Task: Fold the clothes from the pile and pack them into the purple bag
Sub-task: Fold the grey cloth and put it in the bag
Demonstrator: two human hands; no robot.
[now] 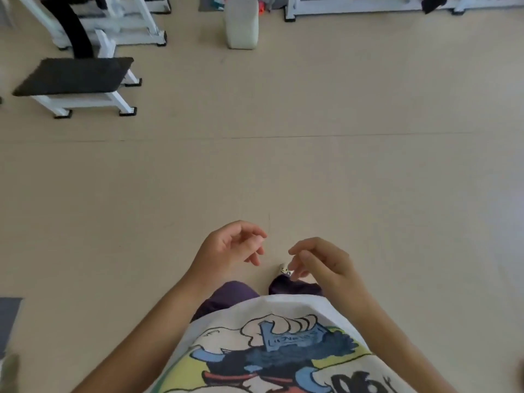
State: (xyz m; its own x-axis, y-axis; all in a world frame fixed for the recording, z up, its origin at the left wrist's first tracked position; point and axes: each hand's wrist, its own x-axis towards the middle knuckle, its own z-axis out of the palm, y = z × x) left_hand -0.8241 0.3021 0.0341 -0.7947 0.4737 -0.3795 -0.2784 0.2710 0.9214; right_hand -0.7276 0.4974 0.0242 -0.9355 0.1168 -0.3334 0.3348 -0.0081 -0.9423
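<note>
Person stands on the beige floor (283, 171), head bent down, both forearms raised in front of the body.

Hands: left hand (226, 246) and right hand (320, 260) hang near each other, not touching, a gap of bare floor showing between them. Fingers on both are loosely curled and relaxed. Neither grips anything; both are empty.

Task things: no clothes pile and no purple bag can be seen anywhere. Nothing lies on the floor ahead of the hands or to either side of them. Where the pile and bag sit cannot be told; they are out of sight.

Progress, as a judgement: nothing shows any garment folded or packed, and nothing shows the opposite either. With empty hands and no cloth within reach, the person looks to be between garments or on the way to or from the pile. How much is left cannot be read off.

Other items: below the hands, dark purple trousers (229, 293) and a white printed T-shirt (272, 344) worn by the person. Far ahead and to the left of the left hand, a white-framed bench with a dark pad (76, 76). Far ahead, roughly between the hands, a pale cushioned block (242, 24) stands on the floor. White frame bases (368, 7) run along the far right.

Writing: the shirt carries a cartoon print with small lettering on a blue patch and large black letters at the lower edge. Both are too blurred or cut off to read. No brand legible.
</note>
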